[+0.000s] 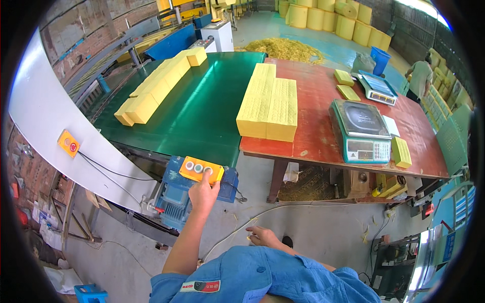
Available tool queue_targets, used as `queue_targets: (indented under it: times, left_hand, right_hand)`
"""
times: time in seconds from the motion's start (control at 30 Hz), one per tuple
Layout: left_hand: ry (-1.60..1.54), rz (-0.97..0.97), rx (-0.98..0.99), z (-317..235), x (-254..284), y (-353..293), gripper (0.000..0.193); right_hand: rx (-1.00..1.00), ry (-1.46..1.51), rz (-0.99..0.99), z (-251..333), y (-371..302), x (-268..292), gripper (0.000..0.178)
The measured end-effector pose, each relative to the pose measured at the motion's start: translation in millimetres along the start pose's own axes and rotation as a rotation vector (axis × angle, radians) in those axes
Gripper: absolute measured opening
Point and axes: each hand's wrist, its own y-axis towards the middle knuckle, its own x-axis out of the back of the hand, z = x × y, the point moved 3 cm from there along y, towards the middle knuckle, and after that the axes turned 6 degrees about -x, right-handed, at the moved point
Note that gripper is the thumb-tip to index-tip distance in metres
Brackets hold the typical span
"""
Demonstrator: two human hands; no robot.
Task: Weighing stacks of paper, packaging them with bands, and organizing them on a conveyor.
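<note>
Control box: the yellow push-button box (pixel 198 168) sits just below the frame's centre-left, tilted slightly, above a blue motor (pixel 174 199) and near the end of the green belt (pixel 202 111).
Buttons: three round ones run across its top face; the rightmost is partly covered by a fingertip.
Left hand: the person's left hand (pixel 203 194) reaches up from the lower edge and touches the rightmost button with one finger; whether the other fingers clasp the box's edge cannot be told.
Right hand: the person's right hand (pixel 262 236), low in the centre, hangs loosely curled above the floor, apparently holding nothing.
Handling: the casing looks stiff, smooth and fairly light, probably hard to crush; it may shift under a sideways push, as its fixing cannot be seen.
Hold: a straight fingertip press suits the button caps; the short ends of the casing would suit steadying, clear of the buttons.
Belt load: a row of yellow blocks (pixel 159 88) lies along the belt, upper left.
Table: more yellow block stacks (pixel 268 108) stand on the red table (pixel 313 81), right of centre, with a scale (pixel 359 123) farther right.
</note>
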Motion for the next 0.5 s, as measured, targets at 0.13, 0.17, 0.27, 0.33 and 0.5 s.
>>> queue_targets:
  times: [0.13,0.17,0.27,0.33,0.5]
  left_hand:
    - [0.009,-0.019,0.001,3,2,-2,0.048]
    - [0.004,-0.037,-0.011,4,3,-2,0.048]
    - [0.028,-0.007,0.011,7,-1,-2,0.047]
    - [0.029,-0.072,-0.032,1,-2,-1,0.045]
    - [0.019,-0.061,-0.013,2,1,-5,0.046]
  right_hand:
    - [-0.062,0.012,0.055,4,-1,0,0.037]
    - [-0.063,0.019,0.061,5,-1,0,0.037]
    - [-0.011,0.064,0.032,-3,-1,-7,0.038]
    - [-0.020,0.061,0.036,-6,-5,-8,0.037]
    - [-0.109,0.096,0.065,0,-10,-5,0.036]
